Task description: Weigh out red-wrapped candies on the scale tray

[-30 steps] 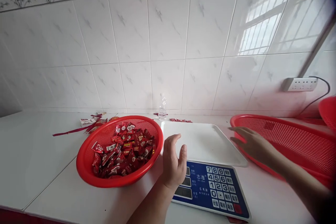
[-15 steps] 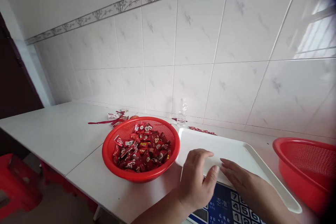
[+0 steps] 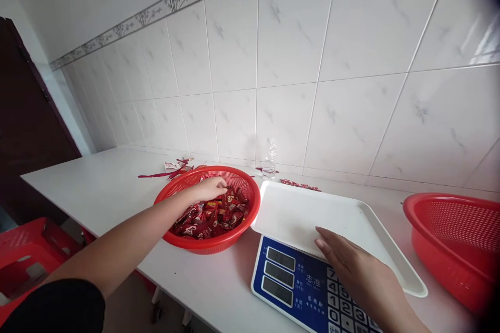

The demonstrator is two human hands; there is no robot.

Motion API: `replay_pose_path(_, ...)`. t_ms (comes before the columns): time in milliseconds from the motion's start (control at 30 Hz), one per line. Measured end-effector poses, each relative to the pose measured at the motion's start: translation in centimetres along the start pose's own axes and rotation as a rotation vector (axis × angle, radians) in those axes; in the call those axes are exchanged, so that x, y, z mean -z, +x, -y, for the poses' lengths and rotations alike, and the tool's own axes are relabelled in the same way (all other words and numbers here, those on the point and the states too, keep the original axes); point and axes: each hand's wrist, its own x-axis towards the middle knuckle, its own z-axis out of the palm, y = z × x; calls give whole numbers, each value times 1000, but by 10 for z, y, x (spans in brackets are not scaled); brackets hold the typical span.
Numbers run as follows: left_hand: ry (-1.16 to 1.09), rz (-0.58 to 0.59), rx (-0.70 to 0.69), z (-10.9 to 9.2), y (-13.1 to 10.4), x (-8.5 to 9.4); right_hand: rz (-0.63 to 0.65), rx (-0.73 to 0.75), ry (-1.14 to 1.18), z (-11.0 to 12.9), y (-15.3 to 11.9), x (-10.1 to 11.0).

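Note:
My left hand (image 3: 211, 188) reaches into a red plastic basket (image 3: 211, 247) of red-wrapped candies (image 3: 213, 216). Its fingers are curled down at the top of the pile; whatever they pinch is too small to make out. Over a blue and white digital scale (image 3: 312, 291) hovers my right hand (image 3: 353, 265), its fingers stretched out and holding nothing. That hand covers part of the keypad and the near edge of the scale's white tray (image 3: 308, 213). The tray surface in view is bare.
A second red basket (image 3: 449, 250) stands right of the scale. By the wall are a clear plastic bottle (image 3: 269, 161), a red strip of packaging (image 3: 300, 186) and wrapper scraps (image 3: 177, 168). A red stool (image 3: 37, 242) stands at the lower left, beside the white table (image 3: 97, 187).
My left hand has moved left from above the scale into the candy basket. My right hand stays over the scale, slightly lower. The scale's displays have come into view.

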Motion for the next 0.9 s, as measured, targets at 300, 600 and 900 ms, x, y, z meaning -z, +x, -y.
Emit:
replay_pose_path(300, 273, 169, 330, 71, 25, -9, -56, 3, 2, 8, -1, 0)
replay_pose_path(600, 261, 289, 214, 58, 43, -18, -78, 26, -30, 10, -2, 1)
replay_pose_path(900, 149, 237, 124, 57, 44, -35, -145, 59, -55, 1, -3, -13)
